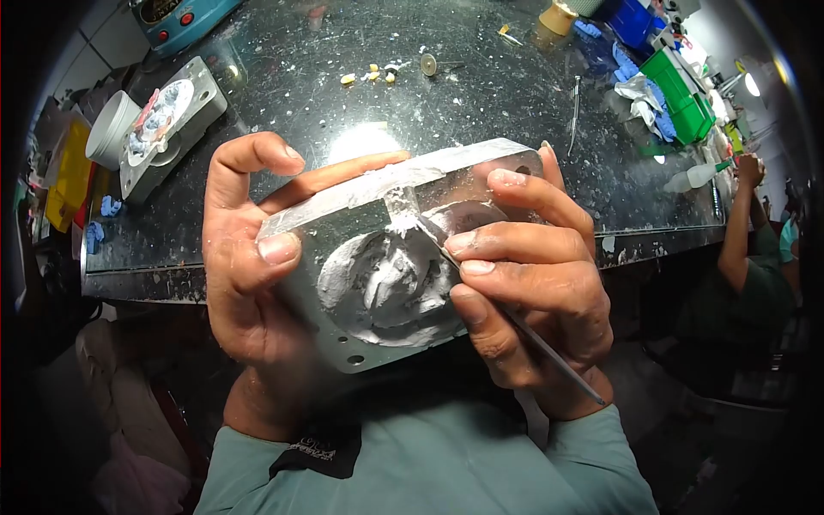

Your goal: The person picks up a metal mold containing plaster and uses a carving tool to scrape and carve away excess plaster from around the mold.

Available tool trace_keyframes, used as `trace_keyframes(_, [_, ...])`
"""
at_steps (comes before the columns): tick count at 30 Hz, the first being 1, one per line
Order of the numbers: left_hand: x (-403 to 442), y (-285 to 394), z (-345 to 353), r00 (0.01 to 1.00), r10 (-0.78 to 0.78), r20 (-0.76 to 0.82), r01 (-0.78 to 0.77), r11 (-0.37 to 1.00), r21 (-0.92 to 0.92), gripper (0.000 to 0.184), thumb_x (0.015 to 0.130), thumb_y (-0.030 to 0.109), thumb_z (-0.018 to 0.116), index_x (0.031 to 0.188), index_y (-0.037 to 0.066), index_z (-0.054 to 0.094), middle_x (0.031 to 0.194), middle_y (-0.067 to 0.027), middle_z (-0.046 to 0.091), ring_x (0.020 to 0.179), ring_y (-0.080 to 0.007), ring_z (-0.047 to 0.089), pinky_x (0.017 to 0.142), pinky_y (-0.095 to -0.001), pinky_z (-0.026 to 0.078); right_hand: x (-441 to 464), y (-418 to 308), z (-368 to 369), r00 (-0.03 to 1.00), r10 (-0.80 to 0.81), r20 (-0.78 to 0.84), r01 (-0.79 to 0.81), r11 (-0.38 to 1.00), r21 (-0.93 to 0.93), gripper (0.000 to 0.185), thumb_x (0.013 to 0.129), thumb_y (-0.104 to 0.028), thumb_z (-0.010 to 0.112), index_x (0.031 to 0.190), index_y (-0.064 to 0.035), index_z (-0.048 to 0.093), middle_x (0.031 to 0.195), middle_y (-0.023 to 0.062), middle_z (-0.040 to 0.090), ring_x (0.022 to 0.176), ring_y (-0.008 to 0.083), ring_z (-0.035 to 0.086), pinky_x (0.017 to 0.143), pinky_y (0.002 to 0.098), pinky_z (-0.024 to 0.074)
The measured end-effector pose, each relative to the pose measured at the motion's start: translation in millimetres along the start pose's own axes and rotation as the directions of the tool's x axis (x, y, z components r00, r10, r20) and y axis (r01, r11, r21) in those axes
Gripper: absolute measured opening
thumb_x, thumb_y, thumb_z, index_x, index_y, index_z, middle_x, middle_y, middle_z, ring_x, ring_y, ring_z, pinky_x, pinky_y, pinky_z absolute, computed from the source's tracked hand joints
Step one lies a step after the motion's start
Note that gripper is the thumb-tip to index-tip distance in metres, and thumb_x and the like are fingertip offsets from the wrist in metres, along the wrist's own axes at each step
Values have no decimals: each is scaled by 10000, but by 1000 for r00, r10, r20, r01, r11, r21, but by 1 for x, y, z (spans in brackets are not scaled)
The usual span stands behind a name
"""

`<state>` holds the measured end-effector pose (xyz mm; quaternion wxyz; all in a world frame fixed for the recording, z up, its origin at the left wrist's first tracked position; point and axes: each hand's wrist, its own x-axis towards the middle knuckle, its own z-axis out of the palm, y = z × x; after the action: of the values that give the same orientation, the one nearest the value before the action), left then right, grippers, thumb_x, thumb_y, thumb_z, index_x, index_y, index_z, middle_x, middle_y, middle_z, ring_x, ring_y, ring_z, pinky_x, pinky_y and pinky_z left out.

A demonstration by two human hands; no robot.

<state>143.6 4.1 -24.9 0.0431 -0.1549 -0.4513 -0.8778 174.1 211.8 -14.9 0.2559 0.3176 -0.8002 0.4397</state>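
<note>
My left hand grips the left side of a metal denture flask half, thumb on its face and fingers behind the far edge. Grey-white plaster fills the flask's round hollow, with a rough raised shape in the middle. Between the thumb and fingers of my right hand is a slim metal carving tool. The tool's tip touches or nearly touches the plaster-dusted notch at the flask's upper rim. Part of the flask's right side is hidden behind my right hand.
Another flask half leans by a white round container at left. On the dark bench lie small yellowish pieces, a disc on a shank and a thin metal instrument. A green bin and a co-worker's arm are at right.
</note>
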Motion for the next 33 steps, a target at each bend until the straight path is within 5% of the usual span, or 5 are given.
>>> trace_keyframes(13, [0,-7,4,995,53,-81,-52,999,16,450,875,192,504,1232,-39,357,1224,-567,519,1161,-592,633,973,-562,587,14,-1,-11,992,-118,33,122,967,-222,166,885,-129,833,988,-147,705,1020,27,750,1158,278,674,1256,597,284])
trace_keyframes(15, [-3,-7,7,992,58,-114,-63,997,-48,477,828,181,530,1179,-126,427,1212,-180,465,1153,-521,673,1013,-479,546,9,1,-7,989,-148,25,149,951,-270,177,893,-145,828,1019,-171,706,1013,11,738,1166,264,669,1264,586,282])
trace_keyframes(22, [-2,-5,16,992,123,9,-122,991,-48,431,888,189,490,1258,-1,376,1249,-549,536,1136,-547,661,969,-542,584,-3,11,2,970,-209,-127,177,958,-225,236,857,-162,856,1055,-156,728,1023,-16,728,1132,204,702,1286,580,252])
trace_keyframes(31, [1,-6,3,998,-1,-66,-1,1000,-28,436,881,194,505,1255,11,377,1226,-549,549,1089,-521,689,941,-507,600,10,16,-10,997,2,-77,2,998,58,186,846,-136,873,1008,-138,782,1042,40,768,1251,263,653,1272,539,221])
trace_keyframes(33, [0,-4,2,998,-27,-60,25,999,-26,481,845,184,523,1262,-16,388,1171,-457,618,1073,-410,702,957,-421,569,11,14,-12,998,2,-64,-1,1000,24,184,845,-131,873,1004,-139,781,1042,36,769,1244,259,656,1273,544,213])
